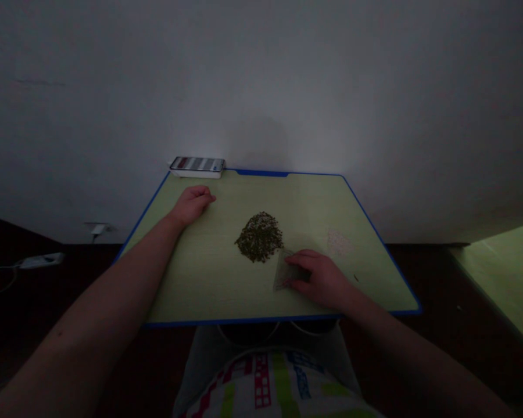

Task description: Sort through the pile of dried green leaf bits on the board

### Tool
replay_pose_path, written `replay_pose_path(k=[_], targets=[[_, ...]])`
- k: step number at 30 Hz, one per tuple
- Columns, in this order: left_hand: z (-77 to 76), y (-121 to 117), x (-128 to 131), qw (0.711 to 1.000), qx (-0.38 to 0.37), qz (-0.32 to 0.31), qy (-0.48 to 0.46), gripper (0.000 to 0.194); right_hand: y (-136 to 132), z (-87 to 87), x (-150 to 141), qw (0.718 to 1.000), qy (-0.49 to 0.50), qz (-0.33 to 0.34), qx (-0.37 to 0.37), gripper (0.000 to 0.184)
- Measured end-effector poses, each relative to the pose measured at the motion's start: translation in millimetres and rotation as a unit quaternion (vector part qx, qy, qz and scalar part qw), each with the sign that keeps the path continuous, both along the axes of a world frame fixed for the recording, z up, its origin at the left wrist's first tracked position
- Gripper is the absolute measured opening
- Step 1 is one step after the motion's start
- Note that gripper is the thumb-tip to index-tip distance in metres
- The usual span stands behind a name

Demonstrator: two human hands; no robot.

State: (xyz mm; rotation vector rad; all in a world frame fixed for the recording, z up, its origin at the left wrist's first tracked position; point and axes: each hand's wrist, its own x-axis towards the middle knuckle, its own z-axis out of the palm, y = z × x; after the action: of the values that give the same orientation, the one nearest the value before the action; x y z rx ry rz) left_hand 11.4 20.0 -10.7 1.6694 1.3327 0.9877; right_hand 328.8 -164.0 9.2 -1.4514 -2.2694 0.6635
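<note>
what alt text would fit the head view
A right hand presses a small clear bag flat on a green table beside a pile of mixed seeds. The left hand rests loosely curled on the table, far left, near a phone at its back edge.

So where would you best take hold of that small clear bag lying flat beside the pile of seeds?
Probably by the left edge of the clear bag, coming from above. It lies flat on the table, and the right hand already covers its right side, while the seed pile sits just beyond it.
</note>
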Motion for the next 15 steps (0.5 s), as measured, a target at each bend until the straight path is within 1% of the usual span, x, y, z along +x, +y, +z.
replay_pose_path(k=[6,9,12,15], targets=[[1.0,-0.9,0.1,1.000,-0.012,0.000,-0.017,0.024,-3.9,-1.6,15.3,0.999,-0.007,-0.033,0.006,0.038],[1.3,-1.1,0.7,1.000,-0.006,0.003,-0.022,0.025,-5.4,-3.9,23.6,0.999,-0.007,-0.041,0.012,0.038],[1.4,-1.0,1.1,1.000,0.005,0.003,-0.017,0.025,-4.1,-4.3,27.2,1.000,-0.003,-0.023,0.021,0.037],[1.4,-1.2,1.0,1.000,-0.001,0.002,-0.017,0.025,0.4,-2.3,26.3,1.000,-0.005,0.008,0.026,0.036]])
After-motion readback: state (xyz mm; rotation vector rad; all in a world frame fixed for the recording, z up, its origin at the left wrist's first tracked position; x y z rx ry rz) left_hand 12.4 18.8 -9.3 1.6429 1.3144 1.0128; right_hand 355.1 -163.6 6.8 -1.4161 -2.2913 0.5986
